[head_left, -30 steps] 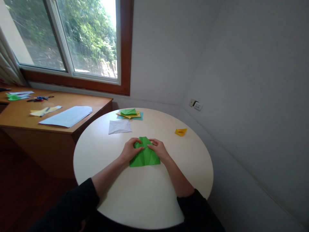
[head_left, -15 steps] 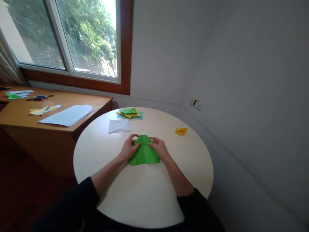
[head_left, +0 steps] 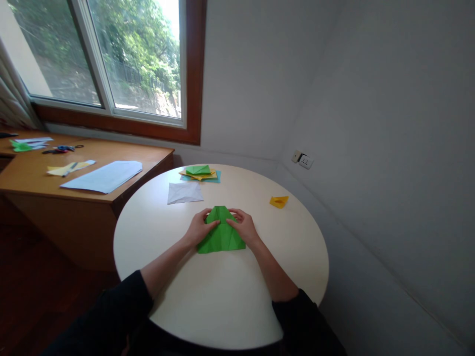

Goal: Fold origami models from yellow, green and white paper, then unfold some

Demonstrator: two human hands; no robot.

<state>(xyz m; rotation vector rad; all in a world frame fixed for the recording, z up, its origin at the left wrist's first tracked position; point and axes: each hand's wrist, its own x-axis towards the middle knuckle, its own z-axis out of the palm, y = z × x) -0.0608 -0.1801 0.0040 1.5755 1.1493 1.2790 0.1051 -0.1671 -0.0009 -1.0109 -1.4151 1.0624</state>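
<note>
Since a second ago, your hands have drawn the green paper's (head_left: 221, 236) upper corners inward, giving it a pointed top. Your left hand (head_left: 199, 230) and right hand (head_left: 243, 228) press flat on its slanted folds, grasping nothing. It lies mid-table (head_left: 230, 301), just nearer you than the white sheet (head_left: 184, 193).

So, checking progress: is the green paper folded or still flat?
Folded: the green paper narrows to a point on top, creases visible, under the left hand and right hand.

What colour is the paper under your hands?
Green: the folded paper shows plainly in the head view.
</note>
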